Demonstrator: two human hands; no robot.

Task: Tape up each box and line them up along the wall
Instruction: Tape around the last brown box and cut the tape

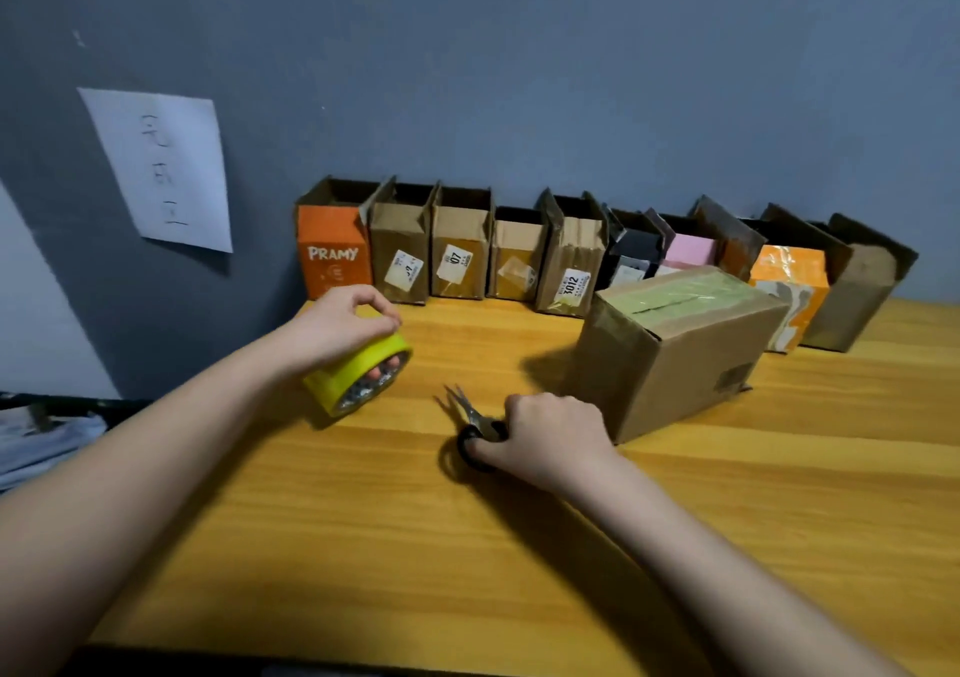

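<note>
Right hand [545, 434] grips black scissors [470, 424] on the table [363, 546]; its fingers hide most of the handles, and the blades point away toward the wall, a little apart. Left hand [337, 325] holds the yellow tape [358, 377], tilted. Taped box [675, 343] sits slanted before the row [519, 255] of open boxes, long side running right and back

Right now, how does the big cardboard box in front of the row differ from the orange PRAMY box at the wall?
The big cardboard box is plain brown; the PRAMY box is orange with white lettering. The big cardboard box is closed, greenish tape across its top; the PRAMY box stands open-topped. The big cardboard box sits apart, angled, in front of the row; the PRAMY box ends the row at the wall. Both rest on the wooden table.
</note>
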